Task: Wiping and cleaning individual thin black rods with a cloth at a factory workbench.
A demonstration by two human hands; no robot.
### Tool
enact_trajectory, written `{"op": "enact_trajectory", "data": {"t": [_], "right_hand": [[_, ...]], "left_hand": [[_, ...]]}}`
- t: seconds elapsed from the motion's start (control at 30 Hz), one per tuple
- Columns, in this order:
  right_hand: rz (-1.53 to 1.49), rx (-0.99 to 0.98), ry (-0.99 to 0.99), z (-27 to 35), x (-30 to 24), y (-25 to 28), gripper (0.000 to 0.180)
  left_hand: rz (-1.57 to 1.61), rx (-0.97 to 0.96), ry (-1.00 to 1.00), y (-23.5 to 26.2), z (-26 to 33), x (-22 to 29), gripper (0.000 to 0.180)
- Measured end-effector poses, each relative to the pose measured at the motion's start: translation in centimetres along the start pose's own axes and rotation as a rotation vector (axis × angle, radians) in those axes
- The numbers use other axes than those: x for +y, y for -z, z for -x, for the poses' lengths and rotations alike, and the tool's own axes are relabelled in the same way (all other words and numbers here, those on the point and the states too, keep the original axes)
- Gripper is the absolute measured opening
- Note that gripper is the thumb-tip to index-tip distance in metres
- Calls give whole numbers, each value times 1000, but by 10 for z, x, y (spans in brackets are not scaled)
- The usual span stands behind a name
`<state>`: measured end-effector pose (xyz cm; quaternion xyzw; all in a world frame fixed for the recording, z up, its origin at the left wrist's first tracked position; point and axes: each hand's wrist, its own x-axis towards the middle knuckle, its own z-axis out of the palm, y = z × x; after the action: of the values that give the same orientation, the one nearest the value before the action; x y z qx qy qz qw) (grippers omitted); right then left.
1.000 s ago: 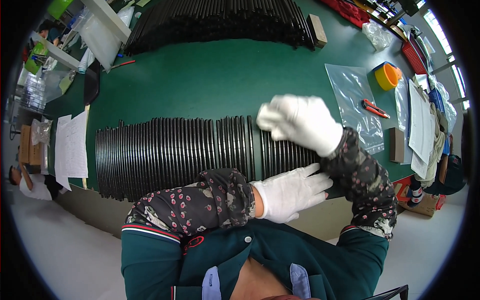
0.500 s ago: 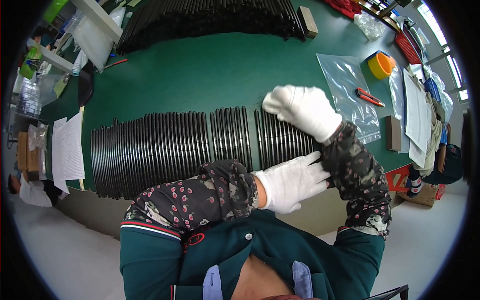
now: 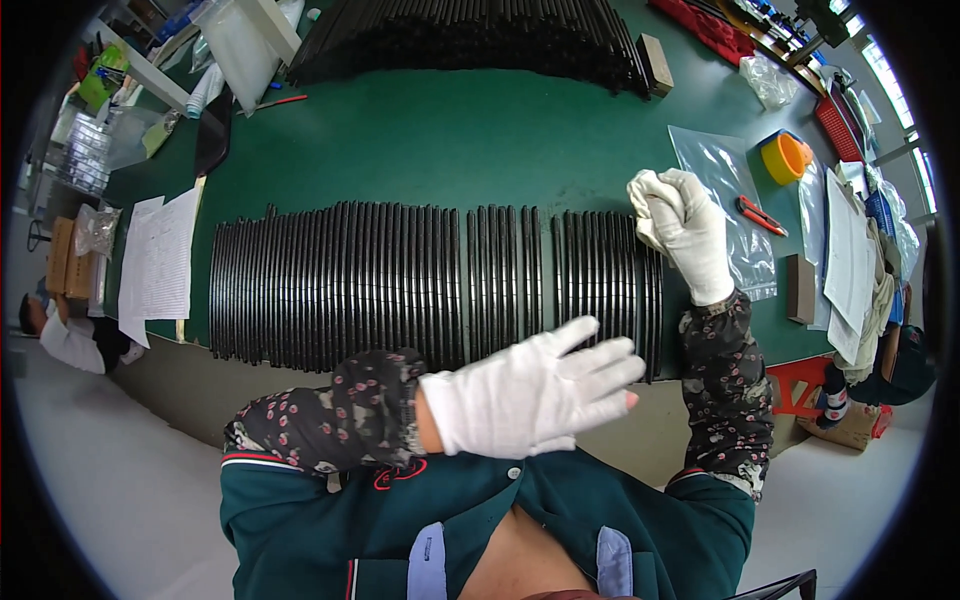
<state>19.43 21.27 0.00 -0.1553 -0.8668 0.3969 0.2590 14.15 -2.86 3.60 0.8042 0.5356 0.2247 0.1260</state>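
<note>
Many slim, shiny black rods [image 3: 340,280] lie side by side across the table, with narrow gaps splitting them into groups. In a white glove, my left hand [image 3: 540,390] is open, its fingers spread near the close ends of the right-hand rods [image 3: 595,265]. My gloved right hand [image 3: 690,235] is closed around what looks like a bunched white cloth [image 3: 650,205], beside the far ends of the rightmost rods. Those rods are partly hidden by my hands. Whether the cloth touches any rod is hard to tell.
A big stack of black rods [image 3: 470,40] lies at the back, by a block [image 3: 655,65]. To the right are a plastic bag [image 3: 750,245], a red cutter knife [image 3: 762,215], yellow tape [image 3: 783,158] and a brown block [image 3: 800,287]. Paper sheets [image 3: 160,260] lie left.
My right hand has moved right, off the middle of the right-hand rods to their outer end. My left hand has drawn back toward me. The gaps between rods have shifted, and the view has turned slightly.
</note>
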Motion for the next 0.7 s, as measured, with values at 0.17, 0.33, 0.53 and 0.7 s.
{"op": "enact_trajectory", "data": {"t": [0.17,0.33,0.53,0.7], "right_hand": [[20,-42,24,-1,1,-9,23],[-38,-227,-73,3,-13,-21,19],[385,-705,824,27,-63,-58,17],[272,-364,534,-52,-47,-69,17]], "left_hand": [[-49,-14,166,-14,41,-17,88],[-60,-115,74,-27,9,-16,73],[121,-106,110,-51,14,-16,61],[-12,-201,8,-25,3,-19,67]]}}
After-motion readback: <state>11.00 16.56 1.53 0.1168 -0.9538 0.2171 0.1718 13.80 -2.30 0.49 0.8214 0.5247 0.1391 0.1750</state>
